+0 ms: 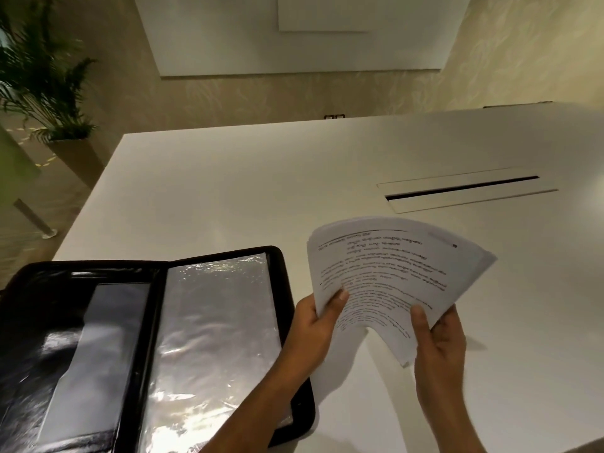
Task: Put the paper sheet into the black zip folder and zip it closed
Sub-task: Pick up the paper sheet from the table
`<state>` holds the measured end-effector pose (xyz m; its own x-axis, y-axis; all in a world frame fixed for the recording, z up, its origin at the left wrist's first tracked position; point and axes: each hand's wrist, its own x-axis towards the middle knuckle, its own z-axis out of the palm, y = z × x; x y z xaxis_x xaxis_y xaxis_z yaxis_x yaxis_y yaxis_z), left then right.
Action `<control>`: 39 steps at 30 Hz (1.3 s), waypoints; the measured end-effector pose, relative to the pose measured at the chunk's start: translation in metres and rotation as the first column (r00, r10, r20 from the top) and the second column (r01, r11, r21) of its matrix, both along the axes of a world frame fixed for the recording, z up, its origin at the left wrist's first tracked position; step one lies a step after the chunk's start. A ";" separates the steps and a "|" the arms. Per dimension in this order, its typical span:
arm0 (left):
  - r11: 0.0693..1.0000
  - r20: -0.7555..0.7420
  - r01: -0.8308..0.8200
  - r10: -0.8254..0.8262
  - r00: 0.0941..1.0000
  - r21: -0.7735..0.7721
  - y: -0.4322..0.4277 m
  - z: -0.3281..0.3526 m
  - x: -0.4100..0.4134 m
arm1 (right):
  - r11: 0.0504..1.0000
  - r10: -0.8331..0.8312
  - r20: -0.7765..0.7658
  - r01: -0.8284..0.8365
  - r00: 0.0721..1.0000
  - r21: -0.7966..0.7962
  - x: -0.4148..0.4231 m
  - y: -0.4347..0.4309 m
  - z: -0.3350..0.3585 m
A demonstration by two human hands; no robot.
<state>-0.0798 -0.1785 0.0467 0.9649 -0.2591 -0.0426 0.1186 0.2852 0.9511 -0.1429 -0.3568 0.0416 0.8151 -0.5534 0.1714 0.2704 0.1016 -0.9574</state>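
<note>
Paper stack (385,276): matt white printed paper, bending softly where you hold it.
Black zip folder (32,338): the inner lining facing you is glossy black, leather-like, and throws back light.
Plastic sleeve (212,322): clear film, shiny and wrinkled.
Table (245,191): the smooth white top before you has a faint satin sheen.
Wall (261,96): matt, with a pale leaf pattern.

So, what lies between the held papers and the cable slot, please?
Only bare white tabletop separates the papers from the cable slot, in the head view.

both hands, left hand (313,325) and right hand (436,338), grip printed paper sheets (385,276); open black zip folder (157,348) beside them on white table (228,191)
</note>
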 end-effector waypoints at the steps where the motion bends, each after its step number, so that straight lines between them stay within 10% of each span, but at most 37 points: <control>1: 1.000 0.000 -0.013 0.013 1.000 0.010 0.000 -0.001 -0.001 | 1.000 -0.001 -0.015 0.001 1.000 -0.015 0.000 0.000 -0.003; 28: 0.927 0.058 -0.270 0.264 0.963 0.259 0.230 0.018 0.061 | 0.954 0.291 -0.115 -0.280 0.950 0.105 0.060 0.126 0.013; 33: 0.524 0.300 -0.370 0.218 0.929 0.767 0.268 -0.017 0.113 | 0.966 0.234 -0.123 -0.216 0.964 0.144 0.070 0.140 0.006; 39: 0.073 0.339 -0.332 -0.131 0.932 0.940 0.269 -0.038 0.140 | 0.974 0.171 -0.140 -0.146 0.975 0.175 0.071 0.149 -0.006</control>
<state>0.0605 0.0907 0.0086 0.9912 -0.1034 0.0824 -0.1251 -0.9350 0.3318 -0.0724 -0.2075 0.0360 0.9042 -0.4248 -0.0435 0.0899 0.2888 -0.9532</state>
